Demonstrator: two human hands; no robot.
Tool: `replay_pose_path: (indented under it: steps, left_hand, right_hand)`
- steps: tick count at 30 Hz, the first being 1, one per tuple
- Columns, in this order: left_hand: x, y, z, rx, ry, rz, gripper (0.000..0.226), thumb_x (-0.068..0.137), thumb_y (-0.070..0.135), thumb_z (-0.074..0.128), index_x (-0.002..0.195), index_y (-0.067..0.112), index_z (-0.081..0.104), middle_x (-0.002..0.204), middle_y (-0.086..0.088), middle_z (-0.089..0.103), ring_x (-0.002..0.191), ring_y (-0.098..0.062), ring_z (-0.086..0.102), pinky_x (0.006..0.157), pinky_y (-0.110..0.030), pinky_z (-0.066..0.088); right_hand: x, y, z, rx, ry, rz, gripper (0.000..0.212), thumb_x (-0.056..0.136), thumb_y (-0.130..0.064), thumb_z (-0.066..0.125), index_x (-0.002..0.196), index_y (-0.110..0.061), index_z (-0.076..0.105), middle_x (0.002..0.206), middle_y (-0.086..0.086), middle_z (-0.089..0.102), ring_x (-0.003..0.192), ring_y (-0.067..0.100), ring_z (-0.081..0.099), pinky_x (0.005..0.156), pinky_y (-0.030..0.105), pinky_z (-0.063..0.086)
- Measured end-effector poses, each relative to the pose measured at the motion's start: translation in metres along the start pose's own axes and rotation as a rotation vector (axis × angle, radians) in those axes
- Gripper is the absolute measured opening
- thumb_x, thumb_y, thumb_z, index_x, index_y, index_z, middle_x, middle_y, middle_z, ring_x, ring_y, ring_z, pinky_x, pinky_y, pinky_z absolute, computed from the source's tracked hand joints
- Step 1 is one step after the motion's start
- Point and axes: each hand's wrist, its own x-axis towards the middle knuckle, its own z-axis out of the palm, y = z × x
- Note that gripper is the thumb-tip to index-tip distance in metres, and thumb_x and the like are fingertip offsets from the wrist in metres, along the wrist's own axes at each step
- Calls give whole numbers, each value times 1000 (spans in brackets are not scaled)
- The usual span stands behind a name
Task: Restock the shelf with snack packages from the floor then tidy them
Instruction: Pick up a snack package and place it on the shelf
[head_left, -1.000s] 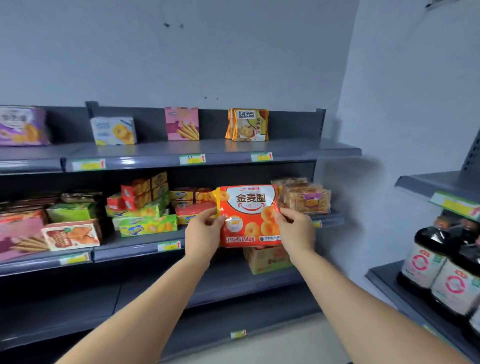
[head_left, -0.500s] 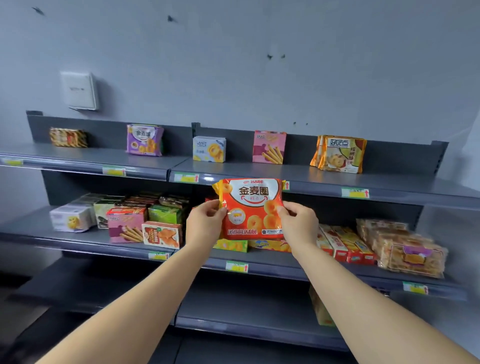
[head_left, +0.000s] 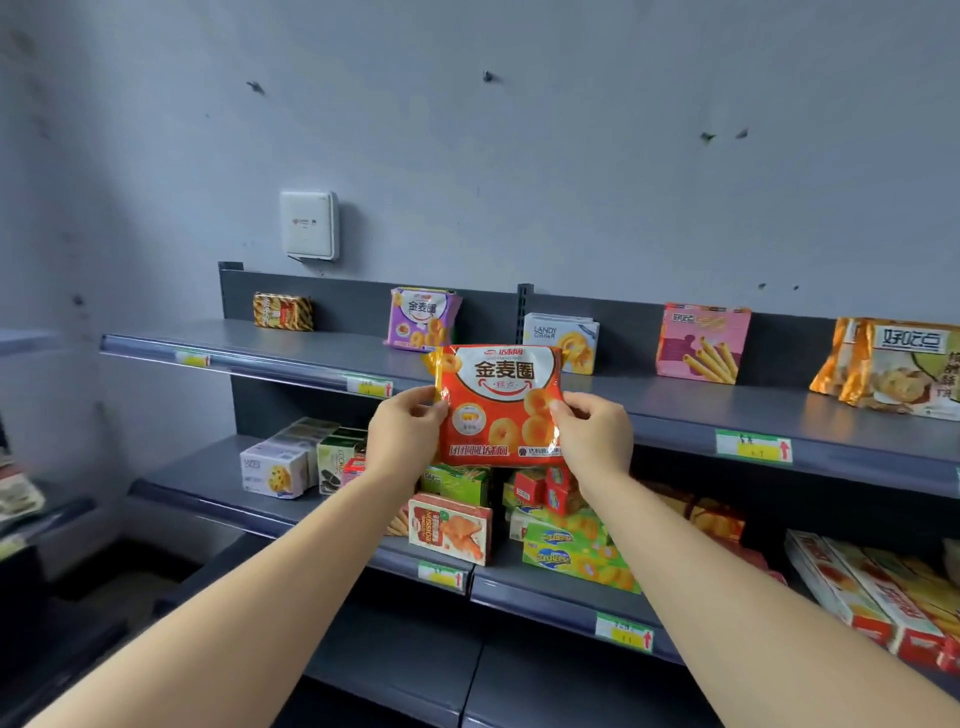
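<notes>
I hold an orange snack bag with ring biscuits printed on it, upright in front of the top shelf's edge. My left hand pinches its left side and my right hand pinches its right side. Just behind it on the top shelf stands a purple bag of the same brand. A white and blue bag stands to the right of that, partly hidden by the orange bag.
The top shelf also carries a striped pack, a pink wafer-roll bag and orange bags. The middle shelf is crowded with boxes. A white wall box hangs above. Lower shelves are dark.
The orange bag has risen from middle-shelf height to the top shelf's front edge, and my view has swung left along the shelving. Both hands kept their hold.
</notes>
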Motion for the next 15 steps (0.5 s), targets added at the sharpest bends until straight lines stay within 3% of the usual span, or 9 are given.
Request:
replay_pose_path:
  steps: [4,9,13,15]
  left_hand:
    - [41,-8,-27,17,29,-1,35,96,29,55,130,18,58,99,1,65,84,-13,65,60,-24,52]
    - [92,-23,-49,55,63,8,34,99,29,50,132,20,56,99,3,66,83,-10,65,58,-23,53]
    - [137,-32,-57,55,67,1,36,99,29,50,134,21,55,106,0,69,90,-14,68,70,-33,59]
    - [160,-35,-58,78,72,14,37,98,28,51,135,22,54,100,3,67,86,-12,67,66,-30,57]
  right_hand:
    - [16,-15,50,19,-40,-13,26,92,-28,61,111,-15,72,107,0,72,100,19,65,77,29,50]
    - [43,-26,107,45,-71,-5,27,92,-28,61,113,-15,71,112,-1,71,103,18,64,79,28,48]
    - [71,-31,149,66,-97,-39,25,92,-26,61,112,-15,72,110,-1,71,99,16,63,73,24,44]
    - [87,-33,169,84,-102,-52,25,92,-27,61,112,-16,72,110,-1,71,99,16,64,74,25,47]
